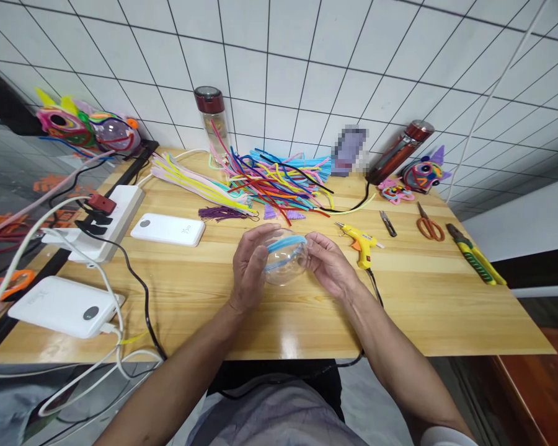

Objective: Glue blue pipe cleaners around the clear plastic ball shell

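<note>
A clear plastic ball [288,272] with a light blue pipe cleaner [286,243] along its upper side is held just above the wooden table. My left hand [251,266] is wrapped round the ball's left side, thumb in front. At the right side, the thumb and fingers of my right hand [328,260] pinch the end of the blue pipe cleaner against the ball. A second blue band shows lower on the ball; whether it is a reflection I cannot tell. A yellow hot glue gun [363,244] lies right of my right hand.
Behind the ball lies a pile of colourful pipe cleaners [279,179]. Small snips [387,224], scissors [430,223] and pliers [477,257] lie to the right. Power banks [167,229], a power strip [116,217] and loose cables occupy the left. Two bottles [211,118] stand near the tiled wall.
</note>
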{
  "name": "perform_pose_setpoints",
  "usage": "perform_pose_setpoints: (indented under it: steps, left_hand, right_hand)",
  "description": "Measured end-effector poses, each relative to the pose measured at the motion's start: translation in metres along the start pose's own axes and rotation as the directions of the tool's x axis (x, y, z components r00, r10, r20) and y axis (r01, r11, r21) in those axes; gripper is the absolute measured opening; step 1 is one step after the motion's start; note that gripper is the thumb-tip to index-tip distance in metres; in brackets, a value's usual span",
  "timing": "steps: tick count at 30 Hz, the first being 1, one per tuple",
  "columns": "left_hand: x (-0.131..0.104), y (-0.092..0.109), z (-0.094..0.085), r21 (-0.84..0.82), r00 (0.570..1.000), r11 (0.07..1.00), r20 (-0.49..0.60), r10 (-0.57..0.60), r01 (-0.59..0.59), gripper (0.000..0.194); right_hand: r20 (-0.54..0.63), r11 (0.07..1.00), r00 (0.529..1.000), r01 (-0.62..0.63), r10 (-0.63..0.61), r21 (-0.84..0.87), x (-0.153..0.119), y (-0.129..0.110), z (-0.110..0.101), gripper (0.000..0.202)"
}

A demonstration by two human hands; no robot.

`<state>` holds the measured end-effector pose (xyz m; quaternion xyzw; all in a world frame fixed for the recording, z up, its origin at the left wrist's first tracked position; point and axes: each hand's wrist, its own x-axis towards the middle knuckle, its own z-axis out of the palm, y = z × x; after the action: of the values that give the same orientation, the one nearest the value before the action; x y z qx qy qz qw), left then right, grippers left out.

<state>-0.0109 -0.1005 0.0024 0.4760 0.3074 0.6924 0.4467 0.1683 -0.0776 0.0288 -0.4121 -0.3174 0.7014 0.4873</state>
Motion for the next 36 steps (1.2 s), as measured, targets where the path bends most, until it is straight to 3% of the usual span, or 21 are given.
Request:
perform_pose_setpoints:
  steps: [6, 12, 17, 22, 27, 36]
  left_hand:
    - [-0.001, 0.000, 0.002, -0.010, 1.000, 1.000, -0.014, 0.027, -0.027, 0.044]
    - [-0.002, -0.005, 0.002, -0.020, 0.998, 0.998, 0.021, 0.066, -0.066, 0.045]
    - [0.001, -0.006, -0.003, 0.115, 0.991, 0.988, 0.092, 0.092, -0.102, 0.045]
    - [0.001, -0.004, -0.002, 0.117, 0.988, 0.993, 0.152, -0.033, 0.015, 0.052]
    - [0.002, -0.011, 0.001, -0.028, 0.989, 0.995, 0.116, -0.095, 0.099, 0.059]
    - [0.008, -0.002, 0.007, 0.015, 0.993, 0.994, 0.029, -0.111, 0.111, 0.049]
  right_hand:
    - [0.205, 0.980, 0.965, -0.183, 0.164, 0.079, 0.000, 0.004, -0.004, 0.055]
    - [0.294, 0.953, 0.929, -0.273, 0.226, 0.132, -0.002, 0.007, 0.000, 0.029]
    - [0.209, 0.980, 0.968, -0.166, 0.141, 0.110, 0.001, 0.000, -0.007, 0.030]
    - [0.137, 1.000, 0.990, -0.016, 0.015, 0.003, 0.003, -0.006, -0.012, 0.041]
    - [0.099, 0.996, 0.994, 0.061, -0.055, -0.061, 0.002, -0.005, -0.008, 0.046]
    - [0.074, 0.994, 0.994, 0.086, -0.081, -0.065, 0.001, -0.001, -0.008, 0.053]
